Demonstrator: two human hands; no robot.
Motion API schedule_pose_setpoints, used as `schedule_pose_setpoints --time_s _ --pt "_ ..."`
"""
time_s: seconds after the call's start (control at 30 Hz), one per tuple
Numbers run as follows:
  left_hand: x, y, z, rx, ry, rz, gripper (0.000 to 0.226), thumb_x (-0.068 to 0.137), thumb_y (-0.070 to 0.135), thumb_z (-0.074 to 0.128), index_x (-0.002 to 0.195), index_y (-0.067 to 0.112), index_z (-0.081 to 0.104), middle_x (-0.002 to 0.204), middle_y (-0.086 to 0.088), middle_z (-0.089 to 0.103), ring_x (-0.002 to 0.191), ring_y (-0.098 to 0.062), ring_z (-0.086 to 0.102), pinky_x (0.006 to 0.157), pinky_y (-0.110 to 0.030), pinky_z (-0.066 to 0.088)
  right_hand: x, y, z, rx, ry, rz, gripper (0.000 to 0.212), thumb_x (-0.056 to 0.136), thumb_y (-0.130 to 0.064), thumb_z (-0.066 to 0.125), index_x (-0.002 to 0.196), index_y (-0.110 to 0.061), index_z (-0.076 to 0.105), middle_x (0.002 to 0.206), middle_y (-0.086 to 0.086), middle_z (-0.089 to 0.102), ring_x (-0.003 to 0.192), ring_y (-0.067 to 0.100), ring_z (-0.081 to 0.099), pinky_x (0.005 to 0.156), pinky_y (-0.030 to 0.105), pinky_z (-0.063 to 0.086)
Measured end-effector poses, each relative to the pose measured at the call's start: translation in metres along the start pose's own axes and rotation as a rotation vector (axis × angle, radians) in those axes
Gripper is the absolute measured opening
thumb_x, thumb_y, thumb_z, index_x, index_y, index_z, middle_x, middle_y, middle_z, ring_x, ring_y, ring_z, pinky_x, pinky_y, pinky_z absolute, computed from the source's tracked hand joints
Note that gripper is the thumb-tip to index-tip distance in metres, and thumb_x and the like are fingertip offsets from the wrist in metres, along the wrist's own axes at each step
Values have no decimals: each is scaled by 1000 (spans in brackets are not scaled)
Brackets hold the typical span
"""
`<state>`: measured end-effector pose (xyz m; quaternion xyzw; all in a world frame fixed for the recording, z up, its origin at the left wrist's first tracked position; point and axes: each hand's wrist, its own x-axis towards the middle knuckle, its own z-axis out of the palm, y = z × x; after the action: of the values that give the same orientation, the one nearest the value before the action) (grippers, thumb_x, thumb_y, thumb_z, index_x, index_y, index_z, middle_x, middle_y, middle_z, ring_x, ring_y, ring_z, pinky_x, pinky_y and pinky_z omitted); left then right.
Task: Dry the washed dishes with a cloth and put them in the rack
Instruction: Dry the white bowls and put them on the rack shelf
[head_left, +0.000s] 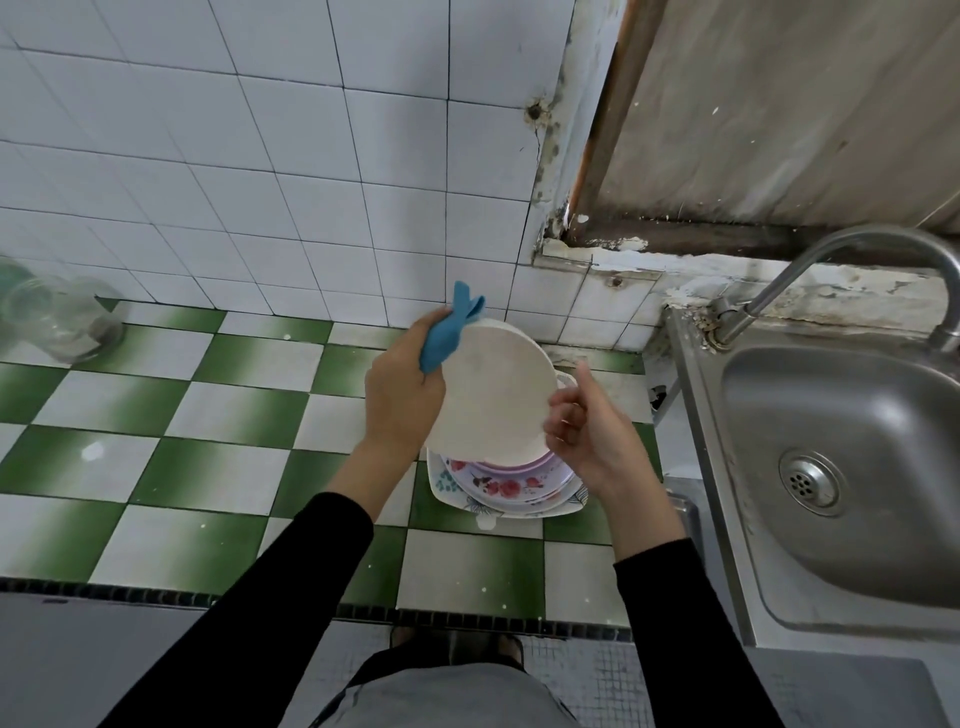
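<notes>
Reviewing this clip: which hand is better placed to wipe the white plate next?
Left. The left hand grips the blue cloth against the rim of the white plate; the right hand holds the opposite edge, so it is busy steadying it.

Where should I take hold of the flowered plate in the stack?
Probably its near rim, coming from the front: that edge of the flowered plate lies flat and exposed, while the white plate covers its far side.
</notes>
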<state>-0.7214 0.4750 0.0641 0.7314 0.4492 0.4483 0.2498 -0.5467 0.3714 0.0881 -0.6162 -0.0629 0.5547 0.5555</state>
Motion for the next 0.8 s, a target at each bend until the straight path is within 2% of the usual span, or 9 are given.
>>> schedule_pose_setpoints --time_s 0.07,0.13,0.2,0.3,0.4,0.5,0.6,0.7,0.8 --pt "-2 1 0 -57 24 -134 37 91 -1 56 124 13 63 81 8 61 64 -3 53 57 -8 37 5 5 -8 8 87 -67 44 95 -52 58 75 -13 60 56 -1 53 55 14 50 56 28 45" --pt "0 6 0 -144 32 -296 24 93 4 56 114 13 65 78 11 60 67 0 54 59 -6 39 10 12 -10 10 68 -41 49 89 -61 59 89 -12 63 77 4 62 72 17 57 64 32 51" --pt "2 12 3 -231 -7 -446 11 95 12 59 103 18 62 79 13 59 71 0 54 60 -7 41 15 21 -7 76 -152 99 73 81 -78 56 121 -16 63 120 14 64 110 31 60 85 47 56" --pt "-1 22 9 -325 -73 -585 10 95 18 62 99 26 57 85 13 61 79 -3 57 68 -16 46 19 34 -3 352 -592 263 94 74 -92 47 144 -29 52 149 16 49 138 45 41 111 70 30" --pt "-5 22 11 -450 -88 -695 21 92 19 66 109 27 55 98 8 64 89 -10 61 79 -28 53 20 40 -4 457 -682 261 108 66 -89 58 152 -25 41 157 17 39 144 45 33 116 71 17" --pt "-2 24 8 -631 -134 -880 40 89 15 65 125 19 48 114 -4 62 96 -22 64 85 -42 56 25 42 -9 492 -677 275 101 75 -83 58 154 -25 36 160 18 31 145 46 30 114 75 13" --pt "0 25 7 -714 -183 -936 47 89 1 55 132 14 42 119 -10 60 97 -25 63 87 -42 56 26 39 -14 480 -585 269 92 83 -84 43 153 -24 39 159 19 35 144 46 33 109 73 29" --pt "2 22 5 -617 -226 -894 50 92 3 58 136 14 39 125 -6 58 107 -25 61 96 -43 52 22 35 -15 537 -514 221 87 83 -83 43 144 -22 52 147 20 51 134 46 47 96 66 48" --pt "6 22 0 -390 -158 -738 47 92 14 64 133 11 40 116 -1 58 105 -20 61 85 -31 53 20 35 -18 549 -408 172 85 81 -82 47 141 -23 54 134 22 62 123 47 57 93 65 50"
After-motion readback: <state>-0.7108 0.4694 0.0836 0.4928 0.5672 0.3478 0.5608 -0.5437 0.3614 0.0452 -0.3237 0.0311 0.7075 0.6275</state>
